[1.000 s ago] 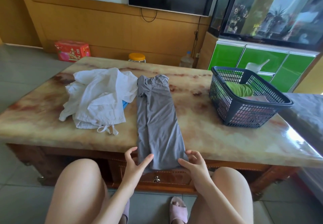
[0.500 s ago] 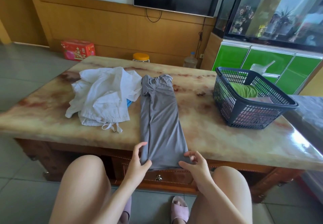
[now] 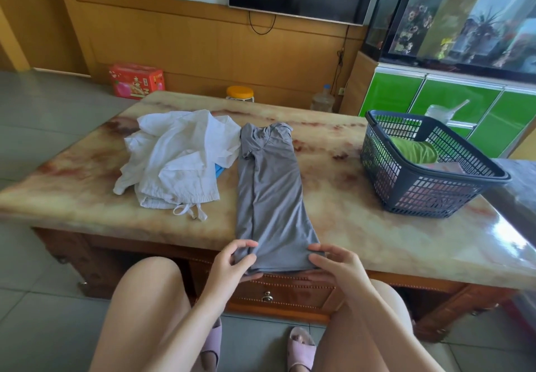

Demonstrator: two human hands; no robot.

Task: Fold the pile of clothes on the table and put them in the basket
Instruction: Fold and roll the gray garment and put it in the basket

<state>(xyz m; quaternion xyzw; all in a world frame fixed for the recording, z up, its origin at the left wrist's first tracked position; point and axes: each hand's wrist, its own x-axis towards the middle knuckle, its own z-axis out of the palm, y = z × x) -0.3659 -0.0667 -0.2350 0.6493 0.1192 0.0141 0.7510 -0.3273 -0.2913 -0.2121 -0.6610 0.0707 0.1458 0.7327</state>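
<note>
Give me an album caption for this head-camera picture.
Left hand and right hand pinch the near hem of the grey garment on the table between white clothes and basket.

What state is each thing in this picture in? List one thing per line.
grey shirt, folded into a long strip, flat on the table.
white clothes, crumpled, unfolded pile.
basket, upright, holds green cloth.
left hand, pinches grey shirt's hem.
right hand, pinches grey shirt's hem.
drawer, closed.
</note>
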